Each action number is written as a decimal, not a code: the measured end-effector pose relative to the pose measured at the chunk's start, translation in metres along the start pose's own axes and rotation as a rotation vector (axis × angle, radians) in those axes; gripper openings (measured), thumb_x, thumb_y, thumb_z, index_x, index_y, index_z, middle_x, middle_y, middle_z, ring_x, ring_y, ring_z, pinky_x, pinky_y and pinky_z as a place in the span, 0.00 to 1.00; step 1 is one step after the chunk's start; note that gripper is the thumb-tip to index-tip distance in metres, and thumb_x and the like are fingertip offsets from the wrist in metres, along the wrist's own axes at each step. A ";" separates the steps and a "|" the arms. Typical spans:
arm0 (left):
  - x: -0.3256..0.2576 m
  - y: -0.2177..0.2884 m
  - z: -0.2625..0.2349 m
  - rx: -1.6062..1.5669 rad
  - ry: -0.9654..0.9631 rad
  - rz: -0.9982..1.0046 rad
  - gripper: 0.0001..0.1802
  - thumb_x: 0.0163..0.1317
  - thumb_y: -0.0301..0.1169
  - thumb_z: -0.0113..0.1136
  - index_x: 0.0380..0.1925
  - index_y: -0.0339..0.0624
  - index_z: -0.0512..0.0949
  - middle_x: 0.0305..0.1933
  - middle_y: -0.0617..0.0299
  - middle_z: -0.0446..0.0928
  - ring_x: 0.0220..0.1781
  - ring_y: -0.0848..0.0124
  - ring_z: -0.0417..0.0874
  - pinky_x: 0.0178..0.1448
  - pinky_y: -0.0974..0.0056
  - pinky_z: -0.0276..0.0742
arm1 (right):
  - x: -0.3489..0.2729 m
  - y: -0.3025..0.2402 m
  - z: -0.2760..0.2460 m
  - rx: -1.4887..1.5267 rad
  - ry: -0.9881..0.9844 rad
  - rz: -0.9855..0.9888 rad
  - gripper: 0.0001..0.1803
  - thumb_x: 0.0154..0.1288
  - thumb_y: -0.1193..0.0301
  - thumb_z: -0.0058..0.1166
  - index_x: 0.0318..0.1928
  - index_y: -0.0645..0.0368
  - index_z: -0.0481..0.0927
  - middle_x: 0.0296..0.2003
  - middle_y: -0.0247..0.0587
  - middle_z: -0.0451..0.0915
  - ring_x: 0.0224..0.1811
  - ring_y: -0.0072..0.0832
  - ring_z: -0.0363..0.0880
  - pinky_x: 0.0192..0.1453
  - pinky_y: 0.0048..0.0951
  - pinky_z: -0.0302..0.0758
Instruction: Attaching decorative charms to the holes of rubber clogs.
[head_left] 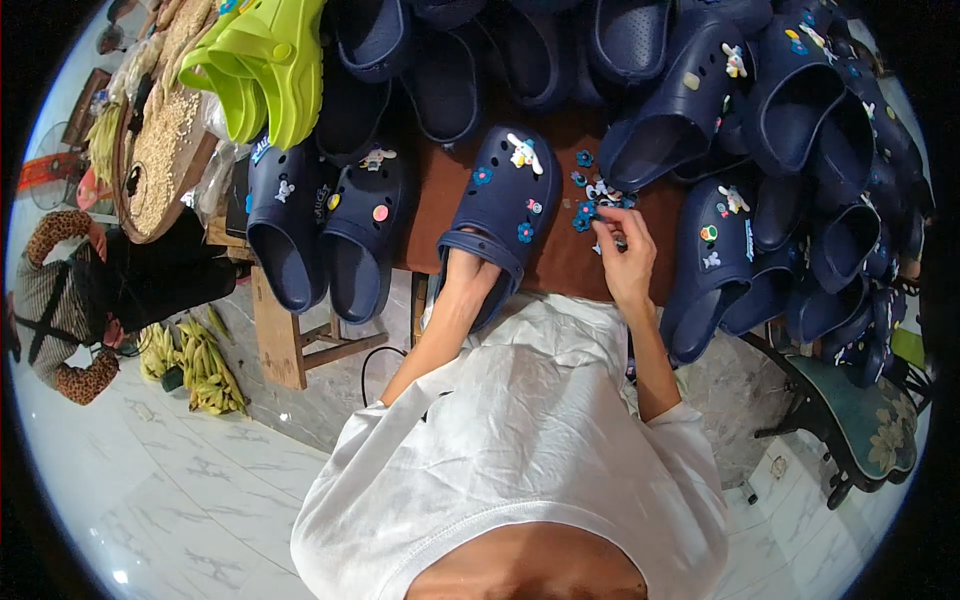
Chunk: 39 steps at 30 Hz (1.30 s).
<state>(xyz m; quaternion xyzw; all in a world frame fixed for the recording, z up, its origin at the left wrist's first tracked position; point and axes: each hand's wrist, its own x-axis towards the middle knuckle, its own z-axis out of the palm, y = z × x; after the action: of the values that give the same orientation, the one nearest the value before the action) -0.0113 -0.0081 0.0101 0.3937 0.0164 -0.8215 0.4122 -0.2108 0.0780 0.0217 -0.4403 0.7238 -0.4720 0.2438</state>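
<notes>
A navy clog [497,200] with a white character charm, blue flower charms and a small pink one lies on the brown tabletop [435,180] before me. Its heel strap [485,248] crosses over my left hand [470,270], which reaches inside the shoe, so the fingers are hidden. At a small pile of shoe charms [588,212], blue flowers and white figures, my right hand [627,255] has thumb and forefinger drawn together. Whatever lies between those fingertips is too small to make out. Left of the worked clog sits a decorated navy pair [365,225].
Navy clogs [690,95] crowd the back and right side of the table. Lime-green clogs [265,70] stand at the back left, near a round tray of pale grains [165,150]. Bananas [205,365] and another person [75,300] are at far left; a green-topped stool [850,410] stands right.
</notes>
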 end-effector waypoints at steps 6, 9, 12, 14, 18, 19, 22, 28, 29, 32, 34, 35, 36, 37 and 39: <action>-0.003 -0.006 -0.024 -0.158 -0.147 0.030 0.22 0.70 0.30 0.49 0.62 0.35 0.69 0.67 0.51 0.71 0.68 0.58 0.72 0.75 0.49 0.63 | 0.013 -0.028 0.029 0.018 -0.111 -0.165 0.10 0.62 0.78 0.59 0.44 0.60 0.81 0.37 0.40 0.80 0.36 0.31 0.81 0.40 0.29 0.77; -0.007 -0.007 -0.023 -0.224 -0.221 0.036 0.23 0.68 0.31 0.53 0.62 0.34 0.68 0.66 0.51 0.71 0.68 0.59 0.72 0.75 0.49 0.63 | 0.025 -0.049 0.042 0.044 -0.168 -0.274 0.07 0.60 0.78 0.59 0.41 0.60 0.83 0.38 0.40 0.81 0.40 0.35 0.82 0.43 0.32 0.77; -0.009 -0.008 -0.018 -0.247 -0.197 0.063 0.24 0.67 0.30 0.55 0.61 0.34 0.68 0.65 0.51 0.72 0.67 0.59 0.72 0.75 0.49 0.63 | 0.041 -0.060 0.057 -0.014 -0.213 -0.477 0.08 0.60 0.79 0.60 0.41 0.60 0.83 0.39 0.40 0.81 0.41 0.35 0.82 0.45 0.31 0.77; -0.013 -0.006 -0.013 -0.275 -0.167 0.060 0.24 0.66 0.29 0.56 0.61 0.33 0.68 0.65 0.51 0.72 0.67 0.59 0.72 0.75 0.50 0.64 | 0.050 -0.068 0.063 -0.031 -0.252 -0.494 0.09 0.59 0.79 0.60 0.42 0.60 0.83 0.38 0.41 0.81 0.43 0.38 0.81 0.47 0.33 0.76; -0.017 -0.006 -0.015 -0.229 -0.190 0.059 0.21 0.70 0.27 0.52 0.61 0.33 0.66 0.62 0.53 0.72 0.64 0.63 0.73 0.73 0.57 0.67 | 0.058 -0.073 0.074 -0.075 -0.373 -0.624 0.09 0.59 0.79 0.58 0.41 0.59 0.83 0.39 0.41 0.80 0.44 0.40 0.81 0.49 0.36 0.76; -0.016 -0.007 -0.017 -0.217 -0.202 0.058 0.22 0.69 0.26 0.53 0.61 0.32 0.66 0.61 0.53 0.73 0.64 0.64 0.74 0.72 0.58 0.68 | 0.059 -0.074 0.075 -0.091 -0.414 -0.652 0.09 0.59 0.79 0.58 0.41 0.60 0.82 0.39 0.42 0.80 0.44 0.41 0.80 0.49 0.38 0.76; -0.018 -0.011 -0.020 -0.199 -0.236 0.063 0.22 0.67 0.24 0.54 0.61 0.32 0.66 0.61 0.54 0.73 0.63 0.64 0.74 0.71 0.58 0.70 | 0.058 -0.074 0.076 -0.147 -0.406 -0.660 0.08 0.60 0.79 0.57 0.40 0.61 0.81 0.39 0.43 0.79 0.44 0.43 0.80 0.49 0.39 0.76; -0.029 -0.018 -0.015 -0.093 -0.194 0.122 0.22 0.68 0.23 0.53 0.61 0.31 0.65 0.61 0.55 0.72 0.62 0.63 0.75 0.68 0.57 0.73 | 0.060 -0.080 0.064 -0.202 -0.480 -0.724 0.08 0.58 0.80 0.57 0.40 0.62 0.80 0.39 0.44 0.78 0.44 0.43 0.79 0.49 0.38 0.76; -0.030 -0.018 -0.014 -0.093 -0.198 0.118 0.22 0.68 0.23 0.53 0.61 0.31 0.65 0.61 0.55 0.72 0.62 0.63 0.75 0.68 0.57 0.73 | 0.059 -0.081 0.062 -0.205 -0.477 -0.723 0.08 0.58 0.80 0.57 0.40 0.62 0.80 0.39 0.44 0.78 0.44 0.43 0.79 0.49 0.38 0.76; -0.033 -0.023 -0.012 -0.049 -0.165 0.120 0.22 0.69 0.23 0.52 0.61 0.31 0.65 0.60 0.55 0.72 0.61 0.64 0.75 0.67 0.58 0.73 | 0.056 -0.083 0.057 -0.231 -0.466 -0.750 0.10 0.56 0.80 0.56 0.40 0.63 0.80 0.38 0.43 0.77 0.43 0.42 0.79 0.48 0.38 0.76; -0.034 -0.023 -0.012 -0.014 -0.155 0.121 0.21 0.70 0.24 0.51 0.62 0.32 0.65 0.59 0.56 0.72 0.60 0.65 0.76 0.66 0.58 0.73 | 0.055 -0.080 0.059 -0.235 -0.480 -0.782 0.11 0.54 0.79 0.54 0.40 0.65 0.81 0.38 0.43 0.77 0.43 0.41 0.78 0.49 0.37 0.76; -0.034 -0.023 -0.013 0.014 -0.160 0.110 0.21 0.70 0.26 0.52 0.61 0.33 0.66 0.58 0.58 0.73 0.59 0.67 0.76 0.65 0.60 0.74 | 0.054 -0.079 0.060 -0.280 -0.471 -0.801 0.11 0.54 0.78 0.52 0.39 0.65 0.81 0.38 0.43 0.77 0.44 0.40 0.78 0.49 0.37 0.76; -0.038 -0.025 -0.012 0.042 -0.165 0.130 0.16 0.70 0.31 0.53 0.55 0.38 0.72 0.54 0.61 0.78 0.56 0.69 0.79 0.63 0.60 0.75 | 0.053 -0.077 0.062 -0.296 -0.488 -0.811 0.11 0.54 0.78 0.52 0.39 0.65 0.81 0.38 0.43 0.77 0.44 0.40 0.77 0.49 0.36 0.76; -0.040 -0.026 -0.012 0.025 -0.133 0.132 0.18 0.70 0.29 0.53 0.58 0.37 0.70 0.56 0.60 0.76 0.56 0.69 0.78 0.63 0.61 0.75 | 0.051 -0.076 0.063 -0.306 -0.493 -0.806 0.11 0.54 0.77 0.53 0.39 0.65 0.81 0.38 0.43 0.77 0.44 0.39 0.77 0.48 0.35 0.76; -0.037 -0.029 -0.016 0.027 -0.112 0.146 0.18 0.70 0.27 0.52 0.59 0.36 0.69 0.56 0.60 0.74 0.56 0.70 0.77 0.61 0.62 0.76 | 0.049 -0.074 0.065 -0.317 -0.486 -0.822 0.11 0.53 0.77 0.53 0.38 0.64 0.81 0.37 0.42 0.76 0.43 0.39 0.76 0.48 0.34 0.76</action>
<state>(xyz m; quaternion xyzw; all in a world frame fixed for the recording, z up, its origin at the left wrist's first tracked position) -0.0081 0.0415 0.0151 0.3530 -0.0465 -0.8100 0.4660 -0.1553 -0.0071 0.0630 -0.8178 0.4757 -0.2971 0.1292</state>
